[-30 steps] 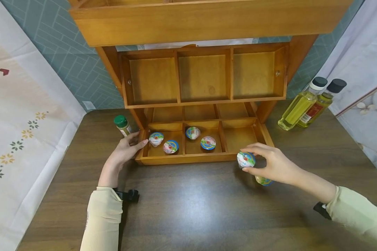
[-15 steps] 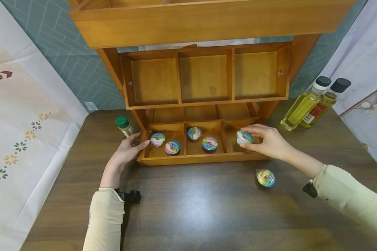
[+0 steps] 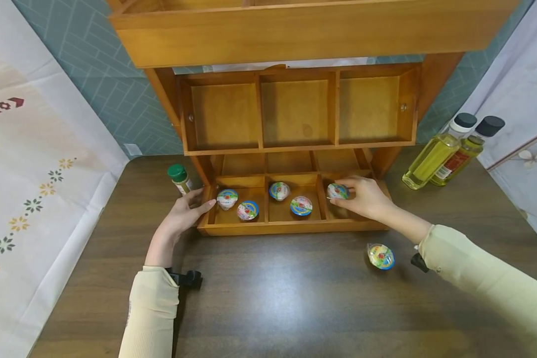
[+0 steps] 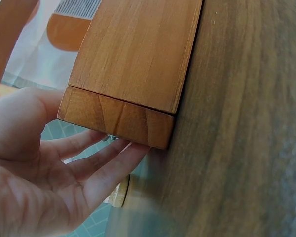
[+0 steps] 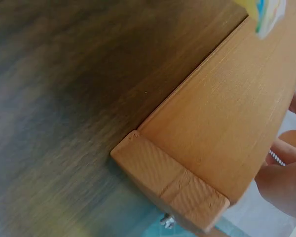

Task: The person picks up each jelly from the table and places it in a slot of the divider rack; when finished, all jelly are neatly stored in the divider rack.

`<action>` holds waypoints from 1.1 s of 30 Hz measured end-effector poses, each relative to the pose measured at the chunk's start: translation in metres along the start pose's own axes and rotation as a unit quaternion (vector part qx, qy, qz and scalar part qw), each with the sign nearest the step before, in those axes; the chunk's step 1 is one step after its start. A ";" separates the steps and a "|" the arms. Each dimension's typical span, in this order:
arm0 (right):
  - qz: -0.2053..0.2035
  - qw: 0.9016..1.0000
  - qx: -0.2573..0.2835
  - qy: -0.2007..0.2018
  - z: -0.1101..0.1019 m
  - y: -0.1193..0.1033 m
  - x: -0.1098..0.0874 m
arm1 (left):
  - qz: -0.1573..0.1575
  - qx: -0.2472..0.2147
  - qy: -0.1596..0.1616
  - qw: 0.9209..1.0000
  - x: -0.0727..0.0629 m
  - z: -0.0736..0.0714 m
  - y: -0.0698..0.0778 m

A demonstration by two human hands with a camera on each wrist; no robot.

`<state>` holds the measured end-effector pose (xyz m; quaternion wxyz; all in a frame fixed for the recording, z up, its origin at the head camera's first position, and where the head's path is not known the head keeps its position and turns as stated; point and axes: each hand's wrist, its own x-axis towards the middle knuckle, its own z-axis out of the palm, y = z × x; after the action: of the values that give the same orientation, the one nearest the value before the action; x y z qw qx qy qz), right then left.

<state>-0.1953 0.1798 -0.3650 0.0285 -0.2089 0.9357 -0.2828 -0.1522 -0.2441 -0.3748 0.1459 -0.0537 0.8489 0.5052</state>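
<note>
My right hand (image 3: pixel 363 197) pinches a small sealed cup (image 3: pixel 337 191) with a printed foil lid, like a jelly cup, low inside the right compartment of the wooden rack's bottom tray (image 3: pixel 268 228). At the tray's left end, my left hand (image 3: pixel 183 215) grips the corner. In the left wrist view, its fingers (image 4: pixel 106 170) lie along the end of the wood. Two similar cups (image 3: pixel 248 211) sit in the left compartment and two more cups (image 3: pixel 301 206) in the middle one. Another cup (image 3: pixel 381 256), with a yellowish lid, lies on its side on the table before the tray.
Above the bottom tray, a tilted three-part tray (image 3: pixel 298 112) and a top shelf (image 3: pixel 313 35) overhang the work. Two oil bottles (image 3: pixel 434 154) stand at the right. A green-capped jar (image 3: pixel 179 178) is close behind the left hand on the brown table (image 3: pixel 268 293).
My right hand has carried the cup from over the table in front, up and left into the tray's right compartment, uncovering the yellowish cup. My left hand keeps its grip on the tray.
</note>
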 end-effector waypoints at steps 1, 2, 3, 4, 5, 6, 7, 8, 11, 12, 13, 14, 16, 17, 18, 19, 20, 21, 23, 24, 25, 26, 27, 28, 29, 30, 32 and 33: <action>0.003 1.000 -0.001 -0.001 0.001 0.000 0.002 | -0.001 0.000 0.000 1.000 0.000 0.000 0.000; 0.005 1.000 -0.001 -0.003 0.002 0.000 0.003 | -0.001 0.001 0.001 1.000 0.000 0.000 0.000; 0.008 1.000 -0.001 -0.004 0.002 0.001 0.005 | -0.002 0.001 0.001 1.000 0.000 0.000 0.000; 0.010 1.000 -0.002 -0.004 0.003 0.002 0.007 | -0.003 0.000 0.001 1.000 0.000 0.000 0.000; 0.013 1.000 -0.001 -0.006 0.004 0.002 0.009 | -0.005 -0.001 0.001 1.000 0.000 0.000 0.000; 0.015 1.000 0.001 -0.009 0.004 0.003 0.011 | -0.005 -0.002 0.000 1.000 0.000 0.000 -0.001; 0.017 1.000 0.001 -0.010 0.005 0.004 0.012 | -0.007 -0.002 0.000 1.000 0.000 0.000 -0.001; 0.019 1.000 0.000 -0.012 0.006 0.005 0.013 | -0.008 -0.003 -0.001 1.000 0.000 0.001 -0.001; 0.021 1.000 0.001 -0.016 0.007 0.008 0.015 | -0.009 -0.001 -0.002 1.000 0.000 0.001 -0.001; 0.019 1.000 0.000 -0.016 0.007 0.008 0.015 | -0.007 0.000 -0.001 1.000 0.000 0.001 -0.001; 0.018 1.000 -0.001 -0.016 0.007 0.009 0.015 | -0.007 0.001 0.000 1.000 0.000 0.001 0.000; 0.017 1.000 -0.002 -0.016 0.007 0.009 0.015 | -0.005 0.002 0.000 1.000 0.000 0.002 0.000; 0.015 1.000 0.002 -0.018 0.007 0.009 0.016 | -0.002 0.000 0.001 1.000 0.000 0.001 0.000; 0.016 1.000 0.004 -0.018 0.007 0.008 0.017 | 0.000 -0.001 0.001 1.000 0.000 0.001 0.000; 0.017 1.000 0.006 -0.018 0.007 0.007 0.017 | 0.000 -0.002 0.002 1.000 0.000 0.001 0.000; 0.018 1.000 0.007 -0.018 0.007 0.007 0.018 | 0.001 -0.003 0.001 1.000 0.000 0.001 0.000; 0.021 1.000 0.009 -0.018 0.006 0.006 0.018 | 0.001 -0.004 0.001 1.000 0.000 0.001 0.001; 0.023 1.000 0.010 -0.018 0.006 0.006 0.018 | 0.000 -0.004 0.001 1.000 0.000 0.001 0.001; 0.027 0.999 0.010 -0.021 0.006 0.005 0.019 | 0.000 -0.003 0.002 1.000 0.000 0.000 0.000; 0.029 0.999 0.009 -0.023 0.006 0.004 0.019 | -0.001 -0.002 0.003 1.000 0.000 0.000 0.000; 0.031 0.999 0.007 -0.026 0.006 0.004 0.019 | -0.001 -0.001 0.004 1.000 0.000 0.000 0.000; 0.031 0.999 0.005 -0.028 0.006 0.004 0.019 | -0.001 0.000 0.005 1.000 0.000 0.000 0.000; 0.031 0.999 0.002 -0.030 0.006 0.004 0.019 | 0.000 0.002 0.006 1.000 0.000 0.000 0.000; 0.031 0.999 -0.002 -0.031 0.007 0.004 0.019 | 0.001 0.002 0.006 1.000 0.001 0.000 -0.001; 0.030 0.999 -0.007 -0.030 0.007 0.005 0.019 | 0.001 0.003 0.007 1.000 0.001 0.000 -0.001; 0.029 0.999 -0.013 -0.028 0.007 0.005 0.019 | 0.002 0.003 0.007 1.000 0.001 0.000 -0.001; 0.028 0.999 -0.022 -0.022 0.008 0.005 0.018 | 0.003 0.001 0.006 1.000 0.001 0.001 -0.001; 0.027 0.999 -0.026 -0.020 0.008 0.006 0.018 | 0.003 0.000 0.005 1.000 0.001 0.001 -0.001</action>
<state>-0.2127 0.1724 -0.3738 0.0499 -0.1901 0.9472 -0.2536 -0.1527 -0.2433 -0.3766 0.1406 -0.0539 0.8498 0.5051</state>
